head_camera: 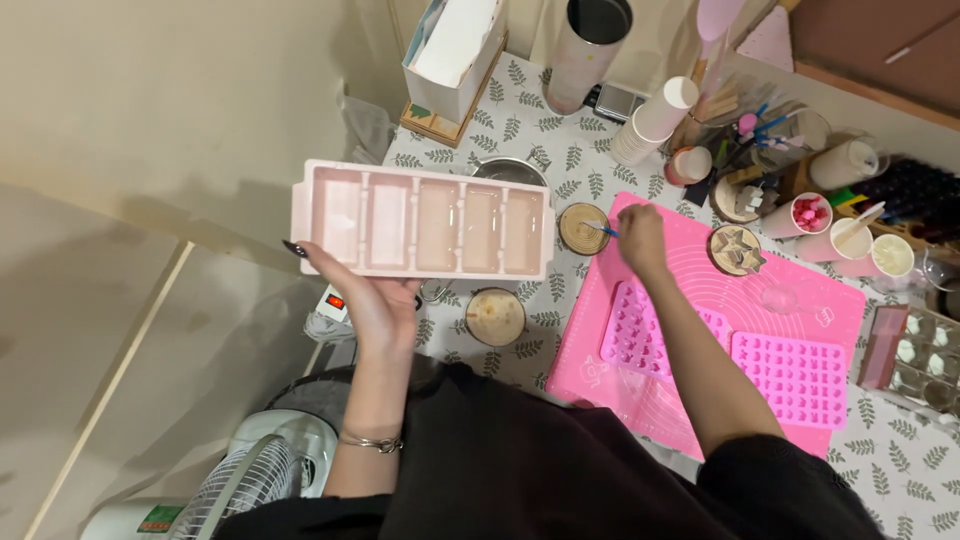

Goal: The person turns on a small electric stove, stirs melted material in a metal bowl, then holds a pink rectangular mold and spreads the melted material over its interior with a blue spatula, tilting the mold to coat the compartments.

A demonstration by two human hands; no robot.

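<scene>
— Holding up the pale pink mould tray (424,219), is the left hand (372,298) gripping it at one end or under the middle?

— Under the near long edge, toward the left end. The palm is cupping it from below at about six o'clock of the tray, with the dark-nailed fingertips (296,249) curling round the left corner, so the hand is clamped on the tray. The tray is hanging in the air to the left of the leaf-patterned table (520,135), open side facing the camera.

— And its long axis?

— Running nine to three, nearly level, with five slots side by side. Its right end is pointing toward the small round wooden coaster (584,228).

— What is the right hand (641,238) doing?

— Resting at the far edge of the pink silicone mat (640,395), fingers closing together on a thin blue stick (604,230), whose tip is pointing to nine o'clock, onto the coaster. That hand is the nearer one to the coaster.
</scene>
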